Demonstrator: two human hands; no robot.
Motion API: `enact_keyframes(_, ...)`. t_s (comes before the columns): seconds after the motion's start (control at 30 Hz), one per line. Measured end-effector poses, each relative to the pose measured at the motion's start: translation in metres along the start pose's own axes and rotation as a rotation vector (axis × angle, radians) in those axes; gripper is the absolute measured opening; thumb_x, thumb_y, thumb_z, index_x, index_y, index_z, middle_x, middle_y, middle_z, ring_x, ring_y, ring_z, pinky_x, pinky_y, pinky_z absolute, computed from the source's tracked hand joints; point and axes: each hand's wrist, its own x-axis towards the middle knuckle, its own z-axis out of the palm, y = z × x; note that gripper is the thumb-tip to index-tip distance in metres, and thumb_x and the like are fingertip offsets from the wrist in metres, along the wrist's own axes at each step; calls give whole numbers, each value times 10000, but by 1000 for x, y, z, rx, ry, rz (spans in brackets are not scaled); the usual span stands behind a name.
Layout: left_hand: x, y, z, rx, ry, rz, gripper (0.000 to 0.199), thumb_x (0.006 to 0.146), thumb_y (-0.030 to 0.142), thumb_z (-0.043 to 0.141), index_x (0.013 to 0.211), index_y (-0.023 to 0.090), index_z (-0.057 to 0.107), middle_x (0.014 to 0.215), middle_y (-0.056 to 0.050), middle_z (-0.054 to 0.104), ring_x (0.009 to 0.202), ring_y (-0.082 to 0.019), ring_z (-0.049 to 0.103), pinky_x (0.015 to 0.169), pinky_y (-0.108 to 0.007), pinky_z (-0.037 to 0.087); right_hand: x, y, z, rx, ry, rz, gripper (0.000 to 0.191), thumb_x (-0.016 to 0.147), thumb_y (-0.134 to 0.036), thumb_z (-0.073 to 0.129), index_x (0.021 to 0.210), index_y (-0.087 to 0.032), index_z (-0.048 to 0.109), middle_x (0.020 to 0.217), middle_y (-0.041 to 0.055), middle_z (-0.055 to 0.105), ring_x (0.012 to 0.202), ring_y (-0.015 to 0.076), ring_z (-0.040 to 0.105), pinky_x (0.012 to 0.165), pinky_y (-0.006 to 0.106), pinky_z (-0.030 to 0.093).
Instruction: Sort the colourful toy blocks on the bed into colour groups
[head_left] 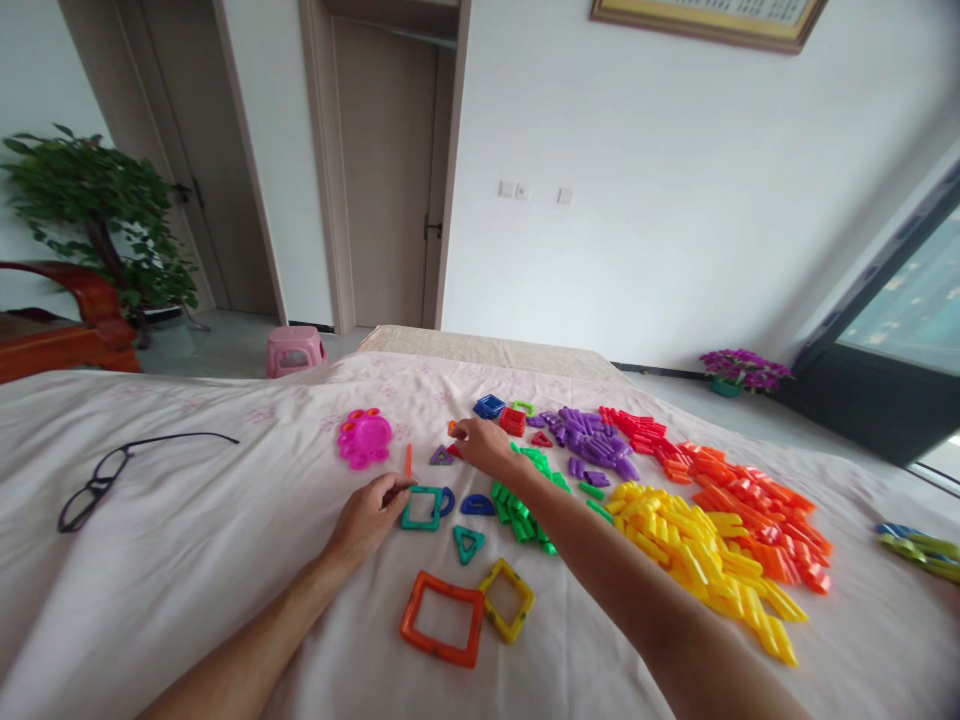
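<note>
My left hand (pixel 373 510) is closed, its thumb and fingertips at the upper left corner of a teal square magnetic tile (pixel 422 526). Just beyond those fingertips lies a thin orange stick (pixel 409 460). My right hand (pixel 484 445) reaches farther out, fingers pinched on a small orange piece (pixel 452 427) that is mostly hidden. Under that hand a red triangle (pixel 454 451) partly shows, beside a purple triangle tile (pixel 441 456). Two blue half-round tiles (pixel 477 505) and a teal triangle tile (pixel 469 544) lie between my arms. Nearer are an orange square frame (pixel 442 620) and a yellow one (pixel 508 600).
Green (pixel 521 510), purple (pixel 592 440), yellow (pixel 690 540) and orange-red (pixel 757 500) plastic pieces lie heaped to the right. Blue tiles (pixel 489 406) and a red stack (pixel 513 421) sit farther back. A pink toy plate (pixel 365 438) and eyeglasses (pixel 97 488) lie leftward on the cloth.
</note>
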Motion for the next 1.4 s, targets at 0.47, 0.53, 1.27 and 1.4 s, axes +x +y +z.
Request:
enact_keyframes(0.47, -1, -1, -2, 62, 117, -39, 275, 837, 370, 528, 979, 191, 682, 915, -48, 750, 839, -212, 680, 770, -303, 493, -7, -16, 16, -330, -75, -404, 244, 936, -252, 584, 1130, -204, 723, 1017, 117, 719, 1124, 260, 576, 964, 345, 387)
enact_keyframes(0.53, 0, -2, -2, 78, 114, -39, 270, 841, 358, 522, 984, 194, 683, 943, -47, 752, 870, -211, 681, 794, -303, 489, -6, -16, 14, -349, -77, -370, 284, 978, -219, 484, 1154, -190, 705, 1013, 127, 716, 1067, 247, 610, 920, 332, 410)
enact_keyframes(1.27, -2, 0, -1, 34, 138, -21, 227, 847, 346, 527, 953, 202, 666, 919, -36, 739, 871, -204, 679, 779, -297, 490, -76, -34, -32, -352, -194, -273, 307, 775, -111, 626, 1031, -216, 757, 997, 76, 740, 1106, 270, 575, 978, 381, 375)
enact_keyframes(1.4, -3, -1, -1, 102, 179, -34, 204, 845, 312, 517, 945, 207, 660, 900, -32, 729, 848, -197, 671, 773, -296, 488, -97, -43, -41, -466, -272, -320, 307, 783, -49, 571, 993, -182, 751, 940, 108, 716, 1053, 260, 578, 966, 393, 368)
